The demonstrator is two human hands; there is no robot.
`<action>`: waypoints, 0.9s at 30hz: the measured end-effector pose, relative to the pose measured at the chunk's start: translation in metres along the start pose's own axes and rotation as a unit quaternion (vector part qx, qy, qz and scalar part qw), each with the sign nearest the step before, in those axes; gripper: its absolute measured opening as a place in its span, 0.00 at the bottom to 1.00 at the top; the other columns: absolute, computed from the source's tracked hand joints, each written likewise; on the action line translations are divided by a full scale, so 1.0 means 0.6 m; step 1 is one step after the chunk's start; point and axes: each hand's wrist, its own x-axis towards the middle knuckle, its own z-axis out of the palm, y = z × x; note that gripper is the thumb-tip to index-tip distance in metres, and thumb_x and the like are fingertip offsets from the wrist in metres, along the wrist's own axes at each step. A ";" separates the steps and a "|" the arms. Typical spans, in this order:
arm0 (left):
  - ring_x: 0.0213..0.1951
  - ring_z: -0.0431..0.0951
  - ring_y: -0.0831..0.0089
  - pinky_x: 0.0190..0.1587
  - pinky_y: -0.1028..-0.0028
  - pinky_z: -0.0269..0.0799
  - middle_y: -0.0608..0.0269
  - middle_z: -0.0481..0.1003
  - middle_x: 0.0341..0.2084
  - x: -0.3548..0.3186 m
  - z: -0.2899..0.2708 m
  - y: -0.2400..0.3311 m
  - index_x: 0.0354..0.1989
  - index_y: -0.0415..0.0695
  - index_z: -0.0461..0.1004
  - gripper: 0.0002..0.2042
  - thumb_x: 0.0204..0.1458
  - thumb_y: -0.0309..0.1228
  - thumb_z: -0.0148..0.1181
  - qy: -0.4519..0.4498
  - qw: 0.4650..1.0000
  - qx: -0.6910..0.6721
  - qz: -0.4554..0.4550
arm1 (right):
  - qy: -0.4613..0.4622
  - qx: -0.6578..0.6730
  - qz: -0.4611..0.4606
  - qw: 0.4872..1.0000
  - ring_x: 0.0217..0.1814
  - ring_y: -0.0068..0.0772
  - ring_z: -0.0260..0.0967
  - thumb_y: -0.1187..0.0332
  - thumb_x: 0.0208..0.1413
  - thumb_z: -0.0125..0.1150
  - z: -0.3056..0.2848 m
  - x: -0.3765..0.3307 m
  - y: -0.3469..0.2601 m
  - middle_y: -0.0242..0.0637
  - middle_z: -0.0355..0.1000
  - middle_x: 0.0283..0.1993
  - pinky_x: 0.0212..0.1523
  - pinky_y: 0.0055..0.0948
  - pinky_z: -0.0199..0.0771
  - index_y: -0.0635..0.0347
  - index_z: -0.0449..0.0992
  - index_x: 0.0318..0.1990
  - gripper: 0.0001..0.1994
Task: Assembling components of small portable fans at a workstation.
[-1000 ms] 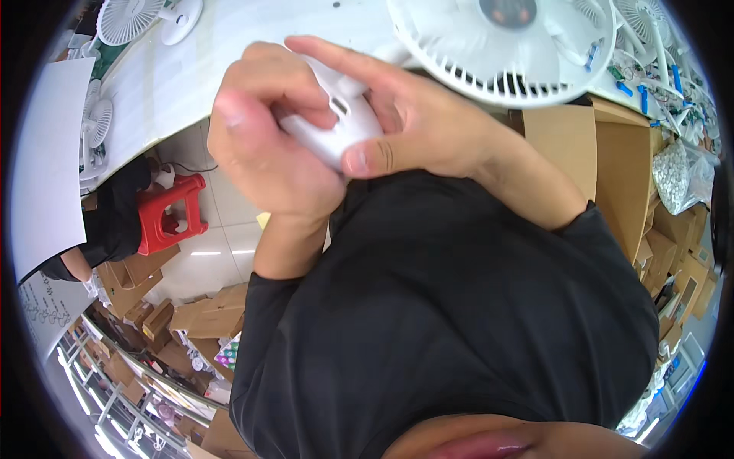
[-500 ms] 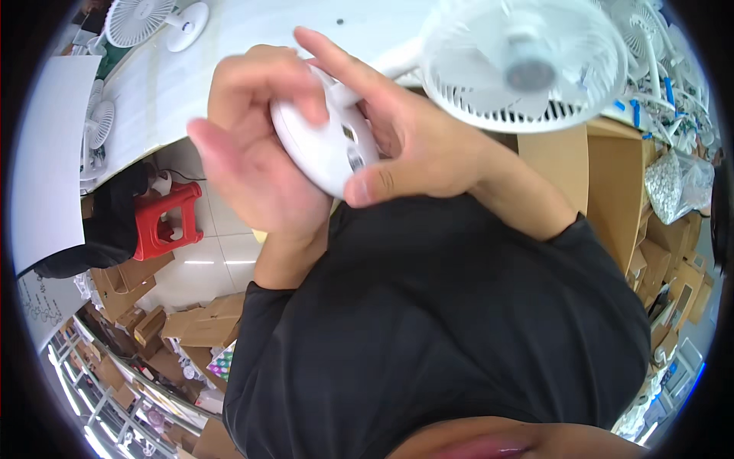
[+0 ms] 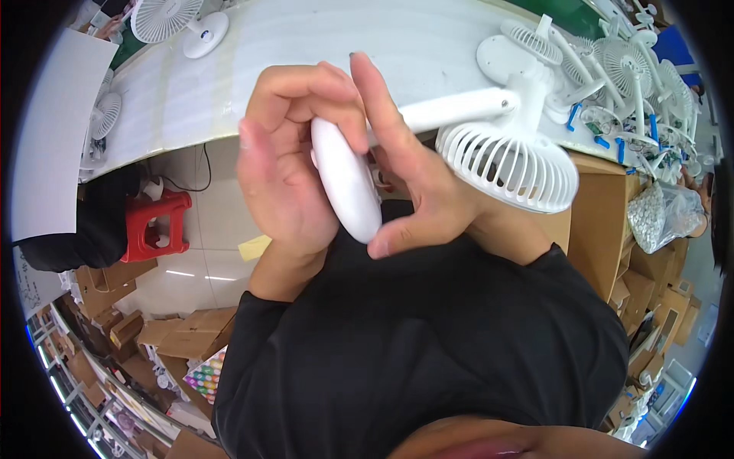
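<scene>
A white desk fan is held up between my two hands, over the table's near edge. Its rounded base (image 3: 344, 183) is turned nearly edge-on. My left hand (image 3: 287, 161) curls its fingertips over the top of the base, with the thumb standing away from it. My right hand (image 3: 428, 187) has its thumb at the base's lower end and its index finger stretched upward; the other fingers are hidden behind. From the base the white stem (image 3: 459, 109) runs right to the slatted fan head (image 3: 516, 168), which hangs above my right forearm.
Another white fan (image 3: 205, 34) stands at the table's far left. Several fans (image 3: 627, 65) and blue-handled tools (image 3: 573, 117) crowd the right end. A red stool (image 3: 157, 226) is on the floor at left; a cardboard box (image 3: 600, 229) and a bag of small parts (image 3: 650, 218) are at right.
The fan has been turned over in my hands: the base's side with openings has swung out of sight. The fan head has tilted, showing its slatted side, and the stem has come into view.
</scene>
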 end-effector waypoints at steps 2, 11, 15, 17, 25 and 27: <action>0.27 0.64 0.76 0.36 0.74 0.62 0.62 0.70 0.22 0.003 -0.032 -0.009 0.33 0.41 0.71 0.24 0.68 0.45 0.31 -0.091 0.992 0.069 0.055 | 0.014 0.005 0.024 1.000 0.78 0.49 0.41 0.63 0.46 0.70 0.006 0.002 -0.001 0.51 0.38 0.78 0.74 0.39 0.41 0.58 0.34 0.76 0.56; 0.30 0.70 0.72 0.42 0.73 0.66 0.62 0.74 0.27 0.076 -0.093 -0.145 0.41 0.40 0.71 0.18 0.66 0.40 0.36 -0.006 0.997 0.073 0.030 | 0.059 -0.048 0.101 0.992 0.74 0.44 0.50 0.73 0.46 0.65 -0.070 0.016 0.078 0.51 0.47 0.75 0.71 0.35 0.50 0.61 0.45 0.74 0.47; 0.33 0.74 0.70 0.45 0.74 0.68 0.60 0.75 0.32 0.138 -0.070 -0.205 0.44 0.40 0.71 0.13 0.63 0.34 0.42 0.042 0.992 0.101 0.068 | 0.260 -0.253 0.087 0.928 0.62 0.41 0.66 0.77 0.49 0.58 -0.137 0.032 0.162 0.45 0.64 0.64 0.61 0.32 0.66 0.62 0.63 0.65 0.32; 0.37 0.75 0.68 0.45 0.73 0.69 0.58 0.75 0.37 0.158 -0.070 -0.220 0.46 0.40 0.71 0.11 0.59 0.29 0.45 0.001 0.991 0.131 0.026 | 0.334 -0.271 0.050 0.901 0.56 0.39 0.71 0.78 0.50 0.57 -0.197 0.057 0.215 0.43 0.71 0.58 0.56 0.31 0.71 0.62 0.70 0.61 0.26; 0.48 0.73 0.67 0.48 0.71 0.71 0.54 0.72 0.51 0.341 -0.152 -0.268 0.54 0.42 0.69 0.19 0.51 0.17 0.48 -0.096 0.930 0.278 -0.219 | 0.476 -0.496 -0.024 0.726 0.47 0.46 0.74 0.77 0.51 0.57 -0.454 0.115 0.289 0.47 0.77 0.48 0.50 0.36 0.73 0.62 0.74 0.55 0.21; 0.44 0.75 0.65 0.47 0.71 0.71 0.55 0.74 0.46 0.399 -0.177 -0.326 0.53 0.42 0.70 0.19 0.50 0.18 0.51 -0.042 0.914 0.389 -0.107 | 0.525 -0.552 -0.006 0.647 0.45 0.43 0.74 0.76 0.51 0.57 -0.450 0.112 0.290 0.45 0.77 0.46 0.48 0.35 0.73 0.61 0.74 0.54 0.20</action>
